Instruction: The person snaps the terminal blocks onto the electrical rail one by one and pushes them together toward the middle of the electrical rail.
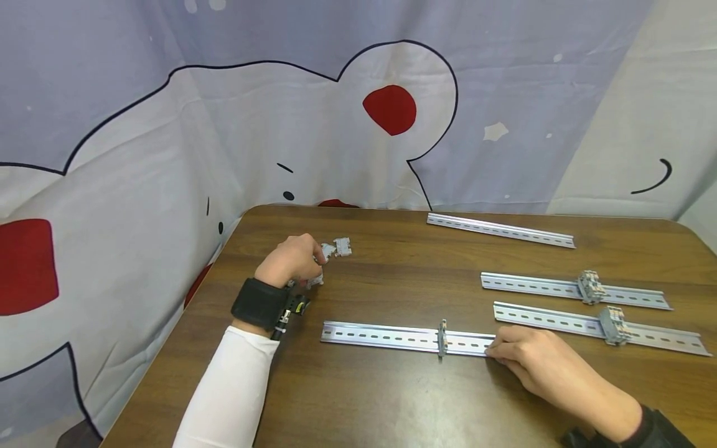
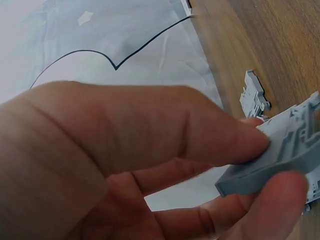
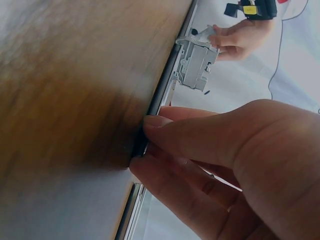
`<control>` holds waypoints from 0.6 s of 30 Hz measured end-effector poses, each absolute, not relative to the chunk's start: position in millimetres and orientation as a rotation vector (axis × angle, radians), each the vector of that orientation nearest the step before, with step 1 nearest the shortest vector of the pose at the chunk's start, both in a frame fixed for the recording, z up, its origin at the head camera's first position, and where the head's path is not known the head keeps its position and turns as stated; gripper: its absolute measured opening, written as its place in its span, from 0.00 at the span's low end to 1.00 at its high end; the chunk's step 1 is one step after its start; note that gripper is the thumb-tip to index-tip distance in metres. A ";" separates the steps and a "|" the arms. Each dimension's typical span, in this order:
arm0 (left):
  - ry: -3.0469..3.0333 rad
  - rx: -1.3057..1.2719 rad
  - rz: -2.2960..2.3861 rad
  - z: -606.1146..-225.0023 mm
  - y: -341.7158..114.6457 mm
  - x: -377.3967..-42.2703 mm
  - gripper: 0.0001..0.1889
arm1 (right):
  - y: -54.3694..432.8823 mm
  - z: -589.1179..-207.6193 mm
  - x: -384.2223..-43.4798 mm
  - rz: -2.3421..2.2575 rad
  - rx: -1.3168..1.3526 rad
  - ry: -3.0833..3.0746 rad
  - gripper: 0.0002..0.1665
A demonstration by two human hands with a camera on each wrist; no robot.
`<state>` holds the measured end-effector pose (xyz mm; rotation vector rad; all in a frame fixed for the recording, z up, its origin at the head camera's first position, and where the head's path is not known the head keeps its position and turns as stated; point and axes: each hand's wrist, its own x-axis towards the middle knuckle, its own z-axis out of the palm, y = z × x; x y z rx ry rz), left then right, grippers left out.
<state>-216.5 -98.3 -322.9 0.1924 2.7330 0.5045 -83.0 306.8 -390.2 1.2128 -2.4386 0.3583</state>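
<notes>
A grey DIN-rail terminal block point(image 2: 294, 127) is pinched between the fingers and thumb of my left hand point(image 1: 294, 258), over the left of the table. Close by lie loose terminal blocks point(image 1: 342, 247), one of which also shows beyond the fingers point(image 2: 254, 95) in the left wrist view. My right hand point(image 1: 540, 358) pinches the right end of the nearest slotted metal DIN rail point(image 1: 381, 336). A single terminal block point(image 1: 442, 339) stands upright across that rail, left of the right hand; its flat side point(image 3: 195, 65) faces the right wrist camera.
Two more rails lie at the right, each bearing a cluster of terminal blocks point(image 1: 590, 287) point(image 1: 614, 325). A bare rail point(image 1: 501, 230) lies near the back edge of the brown wooden table point(image 1: 392, 398). A printed cloth point(image 1: 313, 137) hangs behind and at the left.
</notes>
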 end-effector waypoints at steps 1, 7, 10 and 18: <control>2.730 0.183 0.507 -322.7 -99.0 -215.6 0.10 | 306.7 -390.5 -83.0 0.360 1.214 -2.438 0.11; 2.709 0.166 0.532 -319.3 -102.2 -207.8 0.08 | 307.1 -390.6 -83.0 0.354 1.217 -2.432 0.10; 2.709 0.185 0.549 -317.2 -103.4 -202.0 0.10 | 307.4 -389.9 -82.4 0.342 1.211 -2.442 0.10; 2.705 0.369 0.560 -313.4 -101.4 -178.6 0.11 | 307.2 -389.8 -82.7 0.339 1.213 -2.448 0.09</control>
